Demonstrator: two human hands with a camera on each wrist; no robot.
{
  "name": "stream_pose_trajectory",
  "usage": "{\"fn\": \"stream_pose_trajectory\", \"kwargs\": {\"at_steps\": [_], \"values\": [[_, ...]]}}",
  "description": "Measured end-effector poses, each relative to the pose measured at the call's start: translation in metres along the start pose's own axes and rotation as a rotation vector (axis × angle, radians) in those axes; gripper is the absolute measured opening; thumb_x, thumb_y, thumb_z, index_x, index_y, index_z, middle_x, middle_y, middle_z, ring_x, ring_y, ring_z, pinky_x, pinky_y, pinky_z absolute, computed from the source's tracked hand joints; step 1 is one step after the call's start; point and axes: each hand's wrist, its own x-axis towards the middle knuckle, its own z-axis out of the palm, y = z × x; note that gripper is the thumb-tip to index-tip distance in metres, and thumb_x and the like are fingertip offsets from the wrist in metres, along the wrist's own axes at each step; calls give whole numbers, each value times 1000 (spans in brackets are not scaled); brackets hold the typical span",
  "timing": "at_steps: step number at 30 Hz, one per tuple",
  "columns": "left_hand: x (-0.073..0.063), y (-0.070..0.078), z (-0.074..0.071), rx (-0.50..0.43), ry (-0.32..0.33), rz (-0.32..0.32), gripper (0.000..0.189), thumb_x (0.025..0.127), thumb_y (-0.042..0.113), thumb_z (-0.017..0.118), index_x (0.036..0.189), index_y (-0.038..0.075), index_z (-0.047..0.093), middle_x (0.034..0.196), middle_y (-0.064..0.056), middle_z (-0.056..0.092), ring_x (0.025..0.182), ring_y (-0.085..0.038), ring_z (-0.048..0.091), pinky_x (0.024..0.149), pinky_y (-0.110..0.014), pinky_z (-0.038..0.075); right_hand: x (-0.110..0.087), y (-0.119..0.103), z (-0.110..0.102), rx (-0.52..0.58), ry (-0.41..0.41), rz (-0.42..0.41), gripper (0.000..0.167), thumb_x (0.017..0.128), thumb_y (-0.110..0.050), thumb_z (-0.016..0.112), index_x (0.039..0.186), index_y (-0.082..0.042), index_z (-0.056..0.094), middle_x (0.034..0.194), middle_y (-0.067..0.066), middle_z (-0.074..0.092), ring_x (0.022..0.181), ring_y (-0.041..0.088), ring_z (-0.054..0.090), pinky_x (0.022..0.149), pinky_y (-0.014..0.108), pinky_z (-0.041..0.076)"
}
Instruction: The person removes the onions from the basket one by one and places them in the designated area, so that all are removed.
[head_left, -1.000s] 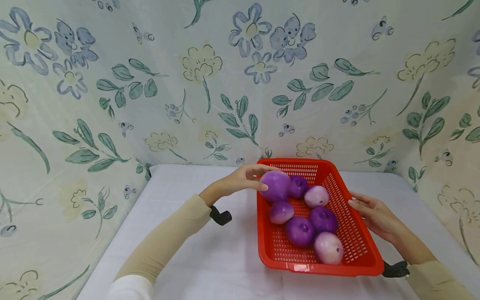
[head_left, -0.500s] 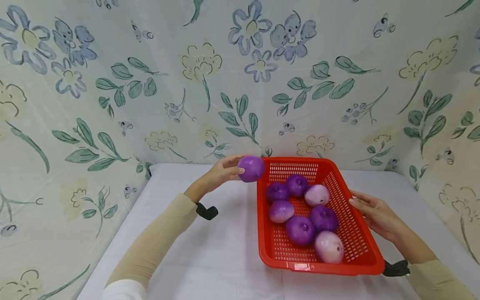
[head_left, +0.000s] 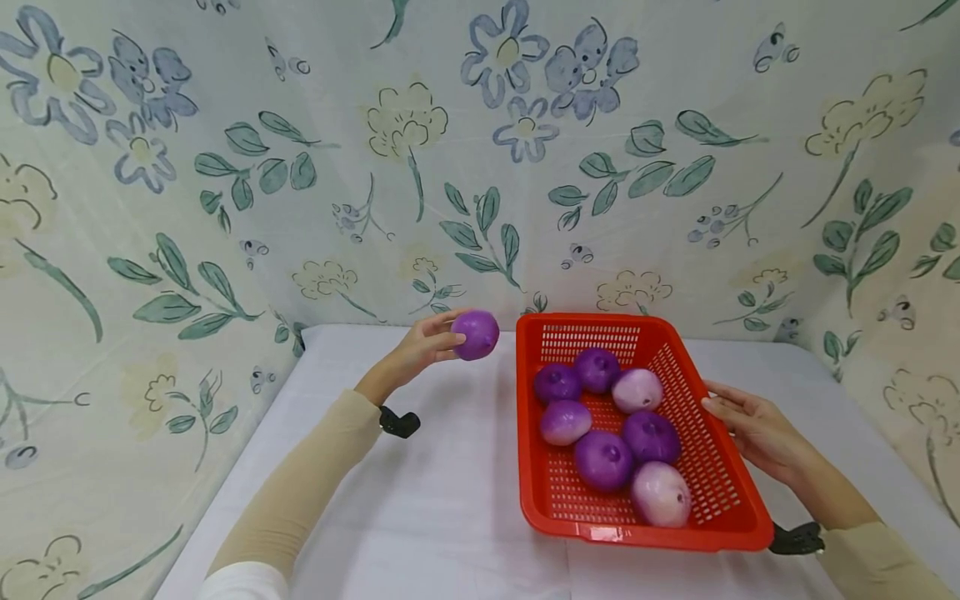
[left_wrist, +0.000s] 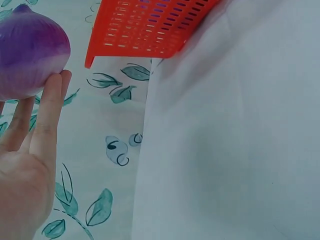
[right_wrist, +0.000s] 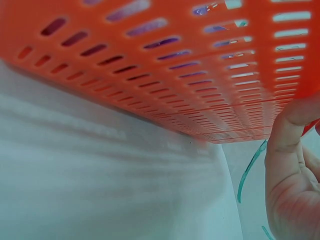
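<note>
Left of the red basket (head_left: 750, 527), my left hand (head_left: 420, 348) holds a purple onion (head_left: 476, 335) between thumb and fingers, up over the far part of the table. In the left wrist view, that onion (left_wrist: 31, 52) is dark purple on top and paler below, with fingertips against its side. My right hand (head_left: 765, 433) grips the basket's right rim; in the right wrist view the thumb (right_wrist: 287, 130) bends up to that rim. Inside the basket lie several onions, some deep purple like the front one (head_left: 603, 460), others pale pinkish white like the one (head_left: 661, 495) at the near corner.
A white cloth (head_left: 442, 500) covers the table, and a floral curtain (head_left: 337, 208) hangs behind and at both sides. The basket's slotted wall (right_wrist: 165, 65) slopes above the cloth in the right wrist view. A black strap (head_left: 399, 422) is on the left wrist.
My left hand has lifted the onion out of the basket's far left corner and carried it left, past the rim. My right hand has stayed at the basket's right rim.
</note>
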Motion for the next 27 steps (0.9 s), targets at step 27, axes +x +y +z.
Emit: {"fn": "stream_pose_trajectory", "kwargs": {"at_steps": [27], "values": [[5,-58,-33,-122,250,-237,59,97,7,62,151,4,39,149,-26,39,111,-35,61,95,-46,52,-1,1,1,6,6,-10,34,107,-11,45,123,-34,65,110,0,70,96,17,70,79,37,59]]}}
